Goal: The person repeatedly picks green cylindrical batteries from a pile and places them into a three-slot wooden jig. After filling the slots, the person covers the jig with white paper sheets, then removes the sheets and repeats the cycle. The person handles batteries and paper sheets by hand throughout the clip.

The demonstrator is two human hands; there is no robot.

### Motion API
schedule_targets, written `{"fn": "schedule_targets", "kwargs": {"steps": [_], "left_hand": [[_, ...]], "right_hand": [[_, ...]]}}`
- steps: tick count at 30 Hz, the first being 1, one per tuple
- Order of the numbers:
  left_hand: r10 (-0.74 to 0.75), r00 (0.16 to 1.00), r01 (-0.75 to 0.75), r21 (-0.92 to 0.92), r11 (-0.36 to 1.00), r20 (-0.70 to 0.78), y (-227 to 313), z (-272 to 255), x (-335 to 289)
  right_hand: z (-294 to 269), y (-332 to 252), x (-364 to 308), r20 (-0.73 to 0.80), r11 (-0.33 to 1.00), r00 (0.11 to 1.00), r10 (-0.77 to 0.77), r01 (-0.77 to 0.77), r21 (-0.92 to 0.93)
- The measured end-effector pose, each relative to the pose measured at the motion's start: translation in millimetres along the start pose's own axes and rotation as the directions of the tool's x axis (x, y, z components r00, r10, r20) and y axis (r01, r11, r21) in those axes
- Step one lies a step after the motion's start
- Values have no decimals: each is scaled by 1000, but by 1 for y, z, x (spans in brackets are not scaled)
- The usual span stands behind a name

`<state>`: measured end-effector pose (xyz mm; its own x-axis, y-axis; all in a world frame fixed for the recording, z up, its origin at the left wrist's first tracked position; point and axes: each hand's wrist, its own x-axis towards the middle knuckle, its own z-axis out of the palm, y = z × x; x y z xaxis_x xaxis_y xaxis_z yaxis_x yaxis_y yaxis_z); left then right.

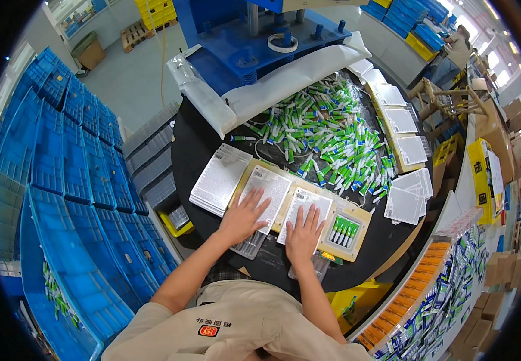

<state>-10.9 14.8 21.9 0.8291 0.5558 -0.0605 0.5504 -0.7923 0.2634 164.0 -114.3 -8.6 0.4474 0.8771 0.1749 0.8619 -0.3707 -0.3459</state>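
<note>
By the near right edge of the round black bench [275, 269], a yellow bin [365, 296] is seen lower down. On the near side, clear plastic trays [250, 246] are partly covered by a long beige fixture [361, 236]. The left hand [243, 220] is laid flat, fingers spread wide, on a white card [272, 185] upon the fixture. The right hand [304, 233] is likewise rested, palm down with fingers apart, on another white card [308, 200] to the right. At the fixture's right end, a row of green-and-white tubes [343, 231] is set side by side in a recess. A stack of white cards [218, 177] is placed just left of the fixture, and loose cards [406, 201] are spread farther right. Beyond the fixture, a large heap of similar tubes [326, 129] is piled, bordered on the far side by a white padded barrier [296, 77]. Stacked blue crates [55, 147] are ranged along the left. Behind the barrier, a blue machine [215, 67] is set; far right, another person [458, 51] is seen.
</note>
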Motion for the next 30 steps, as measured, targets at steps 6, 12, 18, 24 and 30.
{"fn": "schedule_targets", "kwargs": {"steps": [6,12,18,24,30], "left_hand": [[-22,1000,20,-68,997,-21,3,25,-4],[-47,994,38,-84,996,-102,5,18,11],[-648,548,713,-110,692,-529,-60,-9,11],[-730,618,711,-189,677,-291,-87,3,-9],[-748,422,364,-659,658,-513,-63,-37,-24]], "right_hand": [[28,-9,5,-97,996,993,66,-72,-58],[13,17,30,-12,996,1000,-4,5,84],[-23,19,22,-223,953,975,-8,75,295],[-43,21,5,-202,914,973,113,-22,405],[-61,13,6,-162,795,976,147,-19,607]]}}
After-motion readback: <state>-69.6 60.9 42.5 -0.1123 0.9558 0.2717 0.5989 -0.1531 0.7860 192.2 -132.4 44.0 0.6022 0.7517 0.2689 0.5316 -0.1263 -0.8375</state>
